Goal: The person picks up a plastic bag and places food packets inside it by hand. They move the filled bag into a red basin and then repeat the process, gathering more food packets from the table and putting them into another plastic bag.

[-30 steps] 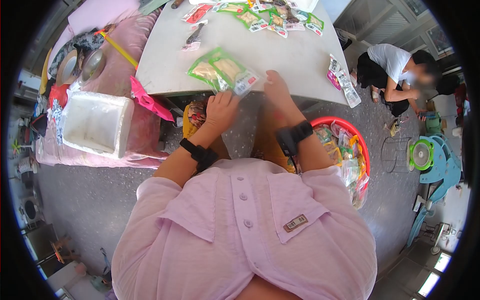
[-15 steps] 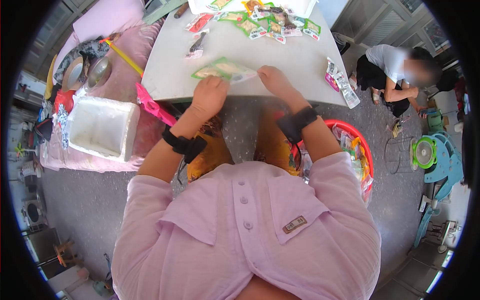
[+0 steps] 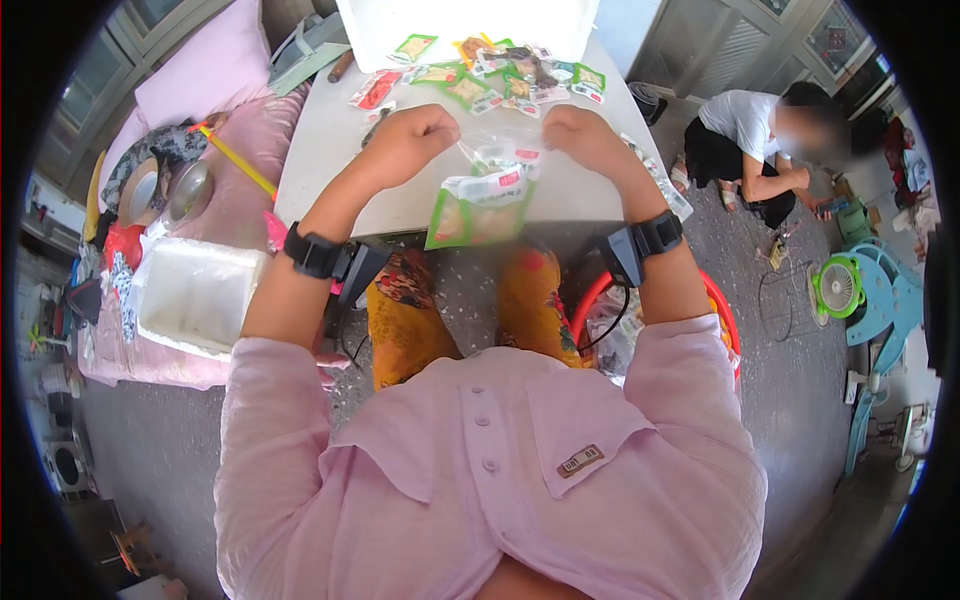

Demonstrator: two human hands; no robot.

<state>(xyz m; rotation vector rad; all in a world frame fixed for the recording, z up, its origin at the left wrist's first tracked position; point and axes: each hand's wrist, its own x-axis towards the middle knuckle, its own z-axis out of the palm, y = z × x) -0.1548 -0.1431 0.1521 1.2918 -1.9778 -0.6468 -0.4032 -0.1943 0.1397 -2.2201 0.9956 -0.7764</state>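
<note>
A clear plastic bag hangs upright between my hands over the table's near edge, with green-and-white food packets showing in its lower part. My left hand pinches its top left corner, and my right hand grips the top right corner with curled fingers. Between the two hands the bag's rim is stretched out; whether its mouth is parted I cannot make out. Just behind my left hand lies a dark packet, partly covered. Beyond my right hand, silvery printed packets lie along the table's right edge.
Several small packets lie on the white table before a white foam box. A red basin of packets stands by my right leg. An emptied-looking foam box rests at left. A person crouches at right.
The bag has turned from lying nearly flat to hanging upright, green end down. My hands have risen and moved farther apart, the left hand shifting to its top corner.
</note>
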